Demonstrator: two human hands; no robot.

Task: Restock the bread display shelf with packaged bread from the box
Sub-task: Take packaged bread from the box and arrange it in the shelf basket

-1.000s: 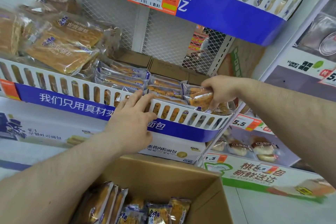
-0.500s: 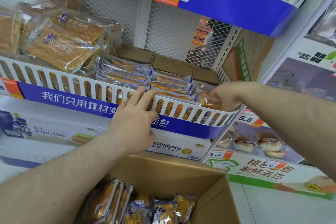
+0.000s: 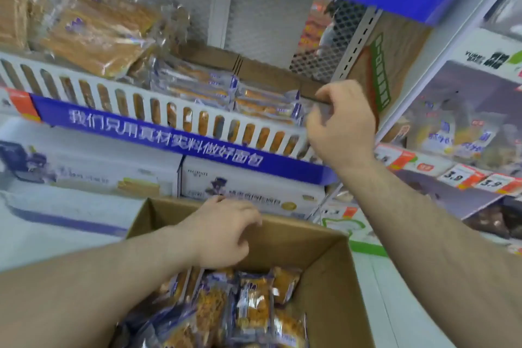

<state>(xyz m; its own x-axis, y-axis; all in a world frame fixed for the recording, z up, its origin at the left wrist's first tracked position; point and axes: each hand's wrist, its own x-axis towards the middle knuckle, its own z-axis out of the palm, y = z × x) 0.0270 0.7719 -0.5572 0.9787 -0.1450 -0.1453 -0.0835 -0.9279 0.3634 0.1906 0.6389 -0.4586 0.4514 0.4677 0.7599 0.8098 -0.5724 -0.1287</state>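
L hand (image 3: 223,232) hangs over the box (image 3: 333,277), fingers loosely curled, empty; bread packs (image 3: 251,308) right below, standing upright. I'd reach w/ L. R hand (image 3: 341,124) at shelf (image 3: 158,113), fingers curled, grip unclear.

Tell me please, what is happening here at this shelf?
A person is restocking a bread display shelf from a cardboard box. The left hand is over the open box, just above the packaged bread, holding nothing visible. The right hand is up at the right end of the shelf with loosely curled fingers, by the packs already stacked there; the blur hides whether it holds one.
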